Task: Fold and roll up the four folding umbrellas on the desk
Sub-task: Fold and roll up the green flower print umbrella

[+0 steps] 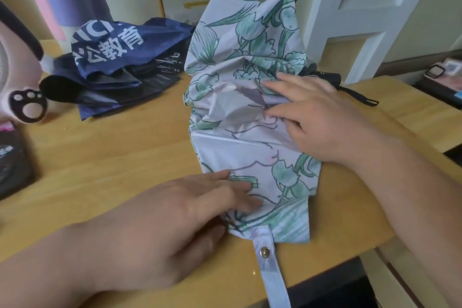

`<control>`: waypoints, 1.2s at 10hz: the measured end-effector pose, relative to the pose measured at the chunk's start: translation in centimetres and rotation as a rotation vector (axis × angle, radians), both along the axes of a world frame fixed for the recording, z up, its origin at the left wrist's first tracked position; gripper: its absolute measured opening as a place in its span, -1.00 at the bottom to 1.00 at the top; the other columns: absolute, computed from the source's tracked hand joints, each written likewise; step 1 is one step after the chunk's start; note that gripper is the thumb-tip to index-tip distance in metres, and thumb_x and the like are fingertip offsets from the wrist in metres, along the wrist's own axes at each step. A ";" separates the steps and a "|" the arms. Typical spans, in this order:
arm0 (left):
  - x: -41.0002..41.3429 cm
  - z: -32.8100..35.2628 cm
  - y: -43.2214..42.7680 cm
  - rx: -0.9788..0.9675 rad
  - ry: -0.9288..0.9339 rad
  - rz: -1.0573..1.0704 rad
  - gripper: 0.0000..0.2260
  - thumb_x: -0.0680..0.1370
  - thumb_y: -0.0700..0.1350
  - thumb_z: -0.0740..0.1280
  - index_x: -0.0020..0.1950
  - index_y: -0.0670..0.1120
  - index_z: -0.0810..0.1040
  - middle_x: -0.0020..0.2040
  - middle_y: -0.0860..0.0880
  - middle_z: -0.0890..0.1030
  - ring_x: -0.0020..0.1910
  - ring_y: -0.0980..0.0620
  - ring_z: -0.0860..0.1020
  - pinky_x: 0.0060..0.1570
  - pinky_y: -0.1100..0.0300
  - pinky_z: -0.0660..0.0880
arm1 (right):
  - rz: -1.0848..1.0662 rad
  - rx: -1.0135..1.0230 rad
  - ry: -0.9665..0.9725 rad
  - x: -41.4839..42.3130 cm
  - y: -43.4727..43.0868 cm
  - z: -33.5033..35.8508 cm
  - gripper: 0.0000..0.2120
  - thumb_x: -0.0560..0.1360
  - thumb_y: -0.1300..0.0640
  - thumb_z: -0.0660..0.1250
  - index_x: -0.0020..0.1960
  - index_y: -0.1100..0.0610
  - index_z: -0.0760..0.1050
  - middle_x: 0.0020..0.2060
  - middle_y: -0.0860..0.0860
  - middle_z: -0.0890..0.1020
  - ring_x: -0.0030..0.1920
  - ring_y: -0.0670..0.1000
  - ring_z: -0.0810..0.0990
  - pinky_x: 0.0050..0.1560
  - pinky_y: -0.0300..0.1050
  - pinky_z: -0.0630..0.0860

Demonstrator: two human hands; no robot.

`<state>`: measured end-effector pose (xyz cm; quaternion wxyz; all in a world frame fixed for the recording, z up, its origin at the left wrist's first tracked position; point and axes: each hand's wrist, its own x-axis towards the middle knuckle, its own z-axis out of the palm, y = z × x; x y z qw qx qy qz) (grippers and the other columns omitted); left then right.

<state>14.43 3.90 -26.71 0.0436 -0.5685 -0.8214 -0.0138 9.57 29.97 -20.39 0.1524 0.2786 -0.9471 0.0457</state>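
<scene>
**Item.** White folding umbrella with a green floral print (250,40), thin canopy cloth. It lies collapsed lengthwise on the yellow wooden worktop (112,157), under our two hands. The far end is crumpled and stands up; the near end is flattened into panels. Its black handle (325,77) shows just behind the right hand, with a black wrist loop (360,96) trailing on the worktop. A white closure strap with a metal snap (267,255) hangs over the near edge.

**Hands.** Our left hand (175,217) lies released, fingers straight, flat on the near panel. Our right hand (322,120) is also unclenched, fingers spread, pressing the middle folds. Neither grasps anything.

**Handling, as we judge it.**
- Light overall.
- The cloth looks soft and slick and is apt to spring out of its creases.
- The ribs beneath are probably thin and stiff, and may bend if forced.
- We would take hold at the panel edges, pin the roll under a flat palm, and lift the strap by its tip.

**Also listed.** Navy blue folding umbrella with white lettering (112,52), unrolled, at the far left of the worktop. We cannot make out the remaining two for certain.
</scene>
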 end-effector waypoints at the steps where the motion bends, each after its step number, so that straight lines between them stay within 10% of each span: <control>1: 2.7 1.0 0.0 0.104 -0.234 -0.065 -0.57 0.75 -0.12 0.08 0.64 -0.04 0.16 0.65 0.19 0.12 0.57 0.13 0.25 0.37 -0.06 0.47 | -0.045 -0.026 -0.093 -0.2 0.0 -0.5 -0.66 0.67 0.09 0.15 0.33 -0.09 0.59 0.60 -0.09 0.23 0.63 -0.01 0.06 0.54 0.05 -0.01; 3: 6.2 5.5 0.2 0.059 0.090 -0.061 -0.48 0.69 0.24 -0.01 0.64 0.14 0.17 0.53 0.30 0.31 0.57 0.29 -0.07 0.44 0.49 -0.25 | -0.042 -0.120 -0.133 0.2 0.1 -0.5 -0.68 0.63 -0.13 0.18 0.23 -0.10 0.62 0.60 -0.06 0.24 0.61 -0.02 0.06 0.54 0.08 -0.01; 4: 3.9 6.5 1.9 0.159 -0.241 -0.151 -0.56 0.70 0.23 0.04 0.52 0.14 0.39 0.51 0.24 0.41 0.57 0.29 0.19 0.51 0.39 0.11 | 0.015 -0.253 -0.079 0.2 0.9 -0.4 -0.79 0.58 0.02 0.32 0.15 -0.05 0.68 0.53 -0.03 0.35 0.56 0.02 0.18 0.53 0.11 0.11; 6: -3.3 5.9 3.0 0.073 -0.051 0.177 -0.61 0.67 0.10 0.13 0.31 0.00 0.64 0.39 0.00 0.59 0.44 -0.04 0.48 0.41 -0.03 0.40 | -0.056 -0.786 0.043 -0.2 3.8 0.3 -0.80 0.44 0.34 0.35 -0.15 0.12 0.70 0.12 0.04 0.61 0.14 -0.07 0.57 0.12 -0.25 0.47; 7: -4.1 5.3 3.0 0.087 0.013 0.224 -0.57 0.67 0.18 0.10 0.44 0.06 0.53 0.48 0.07 0.49 0.55 -0.01 0.34 0.53 -0.13 0.26 | -0.144 -0.786 -0.077 -0.3 5.5 0.5 -0.69 0.44 0.33 0.37 -0.24 -0.07 0.66 -0.20 -0.08 0.67 -0.16 -0.03 0.61 -0.10 -0.12 0.51; 9: -4.9 4.8 2.2 0.082 0.017 0.278 -0.47 0.66 0.32 0.03 0.57 0.15 0.35 0.62 0.15 0.23 0.65 0.13 0.02 0.60 -0.01 0.00 | -0.120 -0.597 -0.595 0.2 6.8 0.8 -0.83 0.42 0.17 0.57 -0.03 -0.04 0.70 -0.20 -0.09 0.72 -0.26 -0.19 0.59 -0.13 -0.20 0.56; 12: -4.6 5.4 2.4 0.083 -0.011 0.341 -0.45 0.65 0.37 -0.09 0.61 0.24 0.23 0.67 0.17 0.03 0.66 0.08 -0.13 0.60 0.05 -0.18 | -0.204 -0.402 -0.512 0.3 6.1 1.2 -0.92 0.46 0.03 0.53 -0.13 -0.15 0.69 -0.37 -0.42 0.59 -0.29 -0.33 0.53 -0.31 -0.47 0.38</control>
